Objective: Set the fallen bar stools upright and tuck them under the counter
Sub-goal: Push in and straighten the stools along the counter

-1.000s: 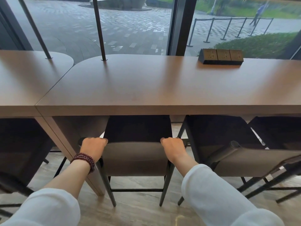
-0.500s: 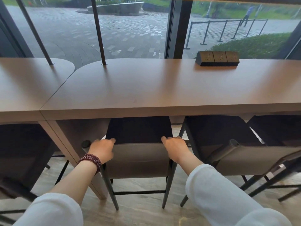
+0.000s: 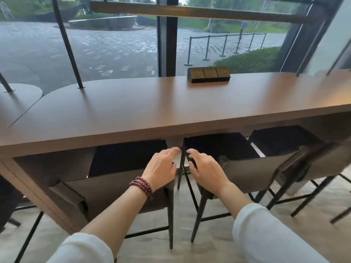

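Bar stools stood upright, tucked under the tabletop [image 3: 152, 111].
The left stool [image 3: 117, 188] and the middle stool [image 3: 247, 173] stood side by side, with a third stool [image 3: 322, 162] further right. The left hand [image 3: 161, 168] rested with relaxed fingers on the left stool's back corner. The right hand [image 3: 206, 168] curled its fingers round the middle stool's corner. A socket block [image 3: 209, 74] sat on the tabletop by the window.

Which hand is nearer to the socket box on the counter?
Right. The right hand, on a stool, is almost straight in front of the socket box; the left hand is beside that hand, further left.
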